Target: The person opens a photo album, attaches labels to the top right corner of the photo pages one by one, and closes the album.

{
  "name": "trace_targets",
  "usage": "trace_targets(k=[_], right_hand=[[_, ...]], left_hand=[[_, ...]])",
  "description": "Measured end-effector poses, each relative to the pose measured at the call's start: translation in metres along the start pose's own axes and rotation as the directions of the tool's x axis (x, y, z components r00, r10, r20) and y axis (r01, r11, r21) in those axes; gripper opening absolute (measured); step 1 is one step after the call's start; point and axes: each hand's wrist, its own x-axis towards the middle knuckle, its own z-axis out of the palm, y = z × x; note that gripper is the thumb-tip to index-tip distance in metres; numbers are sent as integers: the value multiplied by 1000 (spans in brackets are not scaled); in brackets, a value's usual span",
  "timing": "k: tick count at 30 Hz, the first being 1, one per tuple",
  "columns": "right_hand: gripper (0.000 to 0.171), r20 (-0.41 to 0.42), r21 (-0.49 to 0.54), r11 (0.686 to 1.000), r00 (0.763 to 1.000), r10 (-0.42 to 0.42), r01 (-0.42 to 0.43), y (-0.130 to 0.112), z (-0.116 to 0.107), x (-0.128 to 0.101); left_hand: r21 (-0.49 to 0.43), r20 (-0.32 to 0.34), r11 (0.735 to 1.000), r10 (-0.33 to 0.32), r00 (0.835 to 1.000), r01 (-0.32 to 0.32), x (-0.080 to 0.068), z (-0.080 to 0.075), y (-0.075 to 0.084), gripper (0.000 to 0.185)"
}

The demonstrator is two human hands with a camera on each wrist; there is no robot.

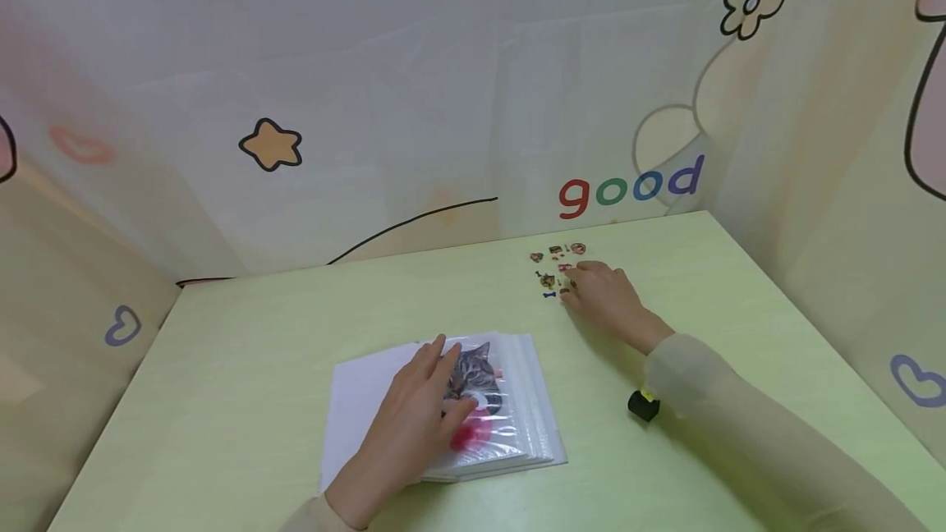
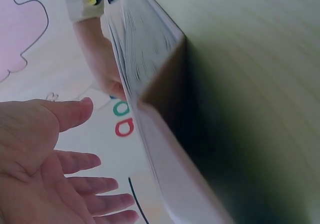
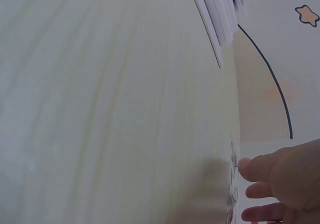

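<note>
An open photo album (image 1: 517,425) with clear plastic sleeves lies on the pale green table (image 1: 259,318), showing a cat photo (image 1: 476,368). My left hand (image 1: 432,384) lies flat on its page with straight fingers. The left wrist view shows that hand (image 2: 85,154) spread beside the album's page stack (image 2: 145,53). Farther back to the right is a sheet of several small stickers (image 1: 550,265). My right hand (image 1: 580,286) rests on the table with its fingertips touching them. In the right wrist view the right hand (image 3: 265,184) reaches the stickers (image 3: 233,179); no pinch shows.
A small black object with a yellow spot (image 1: 643,405) sits beside my right sleeve. Printed cloth walls (image 1: 443,105) with a star, a flower and the word "good" close in the table at the back and both sides.
</note>
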Motion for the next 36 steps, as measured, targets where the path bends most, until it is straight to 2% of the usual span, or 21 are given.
trace_targets(k=[7, 13, 17, 21, 27, 36], right_hand=[[34, 34, -20, 1000, 999, 25, -24, 3, 1, 1], [32, 61, -34, 999, 998, 16, -14, 5, 1, -1], [27, 68, -41, 999, 998, 4, -1, 5, 0, -7], [20, 54, -24, 1000, 998, -17, 19, 5, -2, -14], [13, 50, -13, 1000, 998, -27, 27, 3, -5, -28], [20, 77, -62, 998, 997, 18, -13, -7, -10, -63]], left_hand=[[-23, 67, 1000, 5, 998, -4, 15, 9, 17, 69], [10, 79, 999, 51, 996, -52, 23, 16, 28, 67], [15, 94, 999, 44, 995, -45, 27, 20, 35, 65], [27, 95, 999, 36, 995, -38, 31, 22, 42, 64], [71, 107, 996, 54, 993, -61, 35, 25, 51, 63], [120, 154, 990, 51, 987, -70, 39, 32, 69, 63]])
